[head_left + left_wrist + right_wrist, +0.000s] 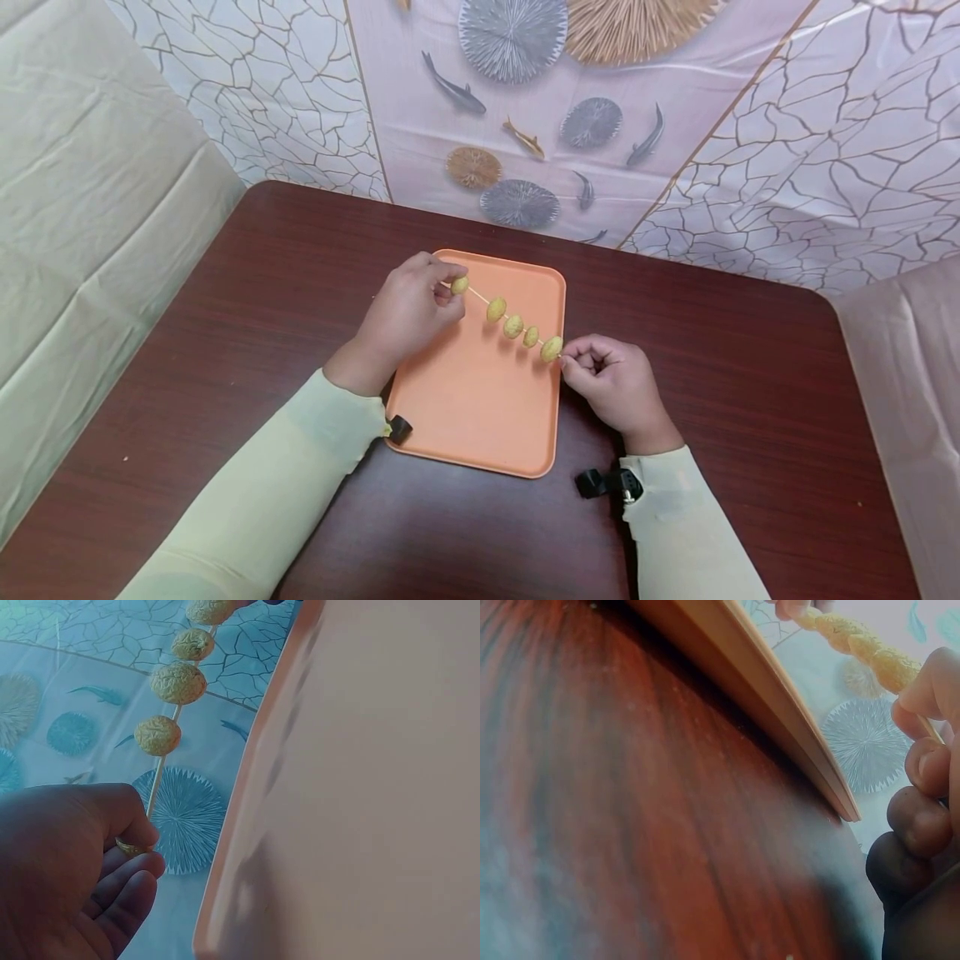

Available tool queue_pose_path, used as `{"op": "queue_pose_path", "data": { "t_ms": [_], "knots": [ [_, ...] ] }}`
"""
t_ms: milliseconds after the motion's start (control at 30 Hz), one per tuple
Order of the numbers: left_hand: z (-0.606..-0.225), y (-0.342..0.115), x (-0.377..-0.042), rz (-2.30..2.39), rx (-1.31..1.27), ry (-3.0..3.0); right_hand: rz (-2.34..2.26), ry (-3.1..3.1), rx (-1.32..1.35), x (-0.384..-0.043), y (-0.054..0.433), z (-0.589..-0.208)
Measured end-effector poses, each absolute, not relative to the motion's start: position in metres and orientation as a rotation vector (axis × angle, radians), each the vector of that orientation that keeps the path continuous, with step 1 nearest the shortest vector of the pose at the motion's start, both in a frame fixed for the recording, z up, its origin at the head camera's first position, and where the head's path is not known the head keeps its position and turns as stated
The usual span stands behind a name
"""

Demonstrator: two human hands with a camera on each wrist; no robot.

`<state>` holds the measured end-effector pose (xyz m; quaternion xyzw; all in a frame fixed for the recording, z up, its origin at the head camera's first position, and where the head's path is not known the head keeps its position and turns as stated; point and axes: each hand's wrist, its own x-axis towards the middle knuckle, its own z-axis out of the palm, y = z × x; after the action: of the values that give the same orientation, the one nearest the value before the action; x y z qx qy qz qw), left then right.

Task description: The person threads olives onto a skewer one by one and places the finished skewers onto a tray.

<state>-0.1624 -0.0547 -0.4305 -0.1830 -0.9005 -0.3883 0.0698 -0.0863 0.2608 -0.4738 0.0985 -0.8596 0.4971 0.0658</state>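
Observation:
A thin wooden skewer [477, 295] threaded with several wrinkled yellow balls [513, 326] is held slantwise over the orange tray [472, 417]. At its far left end my left hand [408, 308] pinches one yellow ball [460, 285] between thumb and fingers. The left wrist view shows that ball [133, 847] mostly hidden in the fingers, with a gap of bare skewer [156, 787] between it and the others. My right hand [615, 379] pinches the skewer's near right end, just past the last ball [552, 348], by the tray's right rim.
The tray lies on a dark red-brown wooden table [712, 375]. Behind the table hangs a patterned cloth [525, 125], with pale cloth [97, 208] on the left side. Black straps with small cameras [592, 483] sit at both wrists.

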Motion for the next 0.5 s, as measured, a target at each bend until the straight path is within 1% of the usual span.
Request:
{"op": "queue_pose_path", "data": {
  "t_ms": [500],
  "knots": [
    [-0.4287, -0.0495, -0.1586, -1.160, -0.585, -2.696, 1.545, -2.565, 0.315, -0.0858, 0.2589, -0.4712]
  ]
}}
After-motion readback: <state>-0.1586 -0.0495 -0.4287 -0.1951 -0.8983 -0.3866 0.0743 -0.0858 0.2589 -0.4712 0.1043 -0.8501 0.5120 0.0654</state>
